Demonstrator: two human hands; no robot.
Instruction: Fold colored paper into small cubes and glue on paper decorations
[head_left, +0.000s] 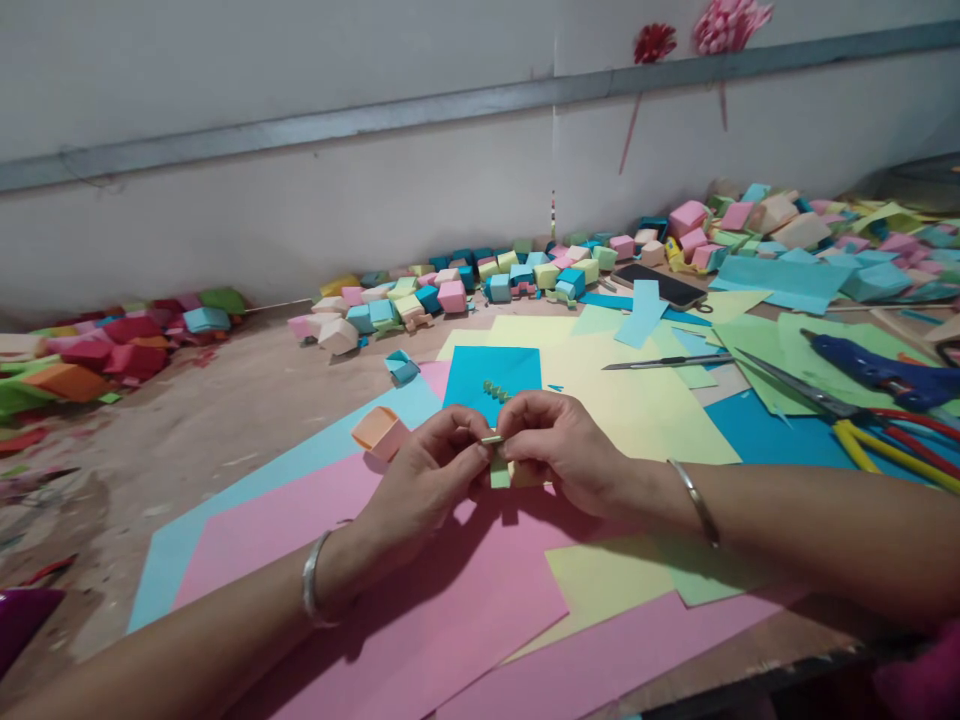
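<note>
Between my two hands is a small pale green folded paper piece (499,470). My left hand (435,462) pinches its left side with thumb and forefinger. On the other side, my right hand (559,440) grips it the same way, fingers curled. Just beyond my fingertips, a row of small green paper bits (495,391) lies by a blue paper sheet (491,368). Left of my left hand stands an open peach and pink paper box (380,433). A smaller blue paper box (401,366) sits behind it. Pink paper (300,520) spreads under my hands.
Many small coloured paper boxes (450,295) line the wall, with red and orange ones (131,345) at left. To the right lie a craft knife (667,361), scissors (832,400), a blue glue gun (877,365) and a phone (660,286). Paper flowers (655,43) hang above.
</note>
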